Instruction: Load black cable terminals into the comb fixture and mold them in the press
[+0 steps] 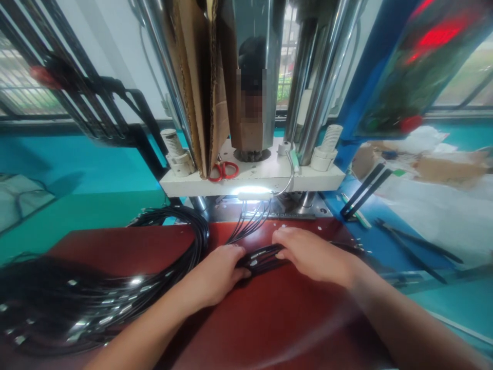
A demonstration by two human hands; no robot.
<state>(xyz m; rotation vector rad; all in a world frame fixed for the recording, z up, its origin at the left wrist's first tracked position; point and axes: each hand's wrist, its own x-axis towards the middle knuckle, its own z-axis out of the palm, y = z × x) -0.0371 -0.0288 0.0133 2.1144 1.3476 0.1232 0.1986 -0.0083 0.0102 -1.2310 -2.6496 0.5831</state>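
Stretched between my two hands lies a bundle of black cables (264, 258), low over the red-brown board (265, 318). My left hand (223, 270) is closed around its left part, thumb toward me. Farther right, my right hand (300, 252) grips the same bundle with bent fingers. Just behind them, several thin black wires (252, 221) fan down from a white strip (254, 196) under the press plate, where a bright light shines. A large coil of black cables (198, 231) curves along the left, with pale tags or connectors on its loose part.
The white press plate (265, 182) spans the back, with red-handled scissors (224, 170) and cardboard (204, 87) on it. Long dark pliers-like tools (412, 246) lie right. A control box with a red button (411, 123) stands at upper right. Plastic bags (458, 200) lie below it.
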